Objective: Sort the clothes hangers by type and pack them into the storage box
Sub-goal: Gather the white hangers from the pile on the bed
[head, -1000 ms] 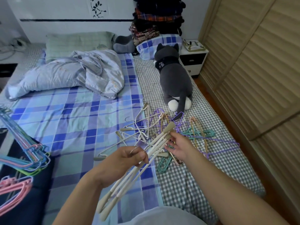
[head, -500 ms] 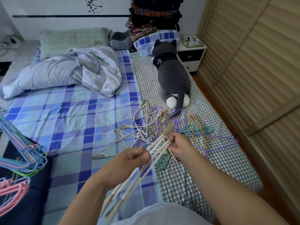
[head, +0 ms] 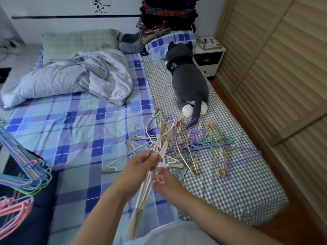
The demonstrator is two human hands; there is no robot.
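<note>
A: What is seen closest to the camera?

B: A bundle of cream-white plastic hangers with beige tips point(head: 146, 188) is gripped in the left hand point(head: 139, 171), fingers closed around the stems near the hooks. The right hand point(head: 165, 182) is held just beside the bundle, fingers loosely curled against it; whether anything is pinched there cannot be told.

A: And off to the side?

B: At the left edge, a dark navy storage box point(head: 35, 218) is seen, with a stack of blue and green thin hangers point(head: 26, 174) and a stack of pink thin hangers point(head: 14, 209) laid over it.

A: What is found past the hands?

B: A tangled heap is spread on the bed: loose cream-white hangers point(head: 141, 138), purple wire hangers point(head: 235, 152), two gold metal hangers point(head: 184, 149) and teal plastic hangers point(head: 212, 141), all overlapping one another. The heap is lying across the seam between the blue plaid sheet point(head: 70, 129) and the grey checked sheet point(head: 238, 183).

A: Farther still?

B: A grey and white plush cat point(head: 187, 82) is lying just behind the heap, its tail touching the purple wire. A crumpled pale blue quilt point(head: 79, 76) is bunched to the left, with a green pillow point(head: 79, 41) behind it. A pile of dark folded clothes point(head: 166, 16) is stacked at the headboard, a white bedside cabinet point(head: 208, 57) is placed beside it, and a slatted wooden wardrobe point(head: 274, 68) runs along the right.
</note>
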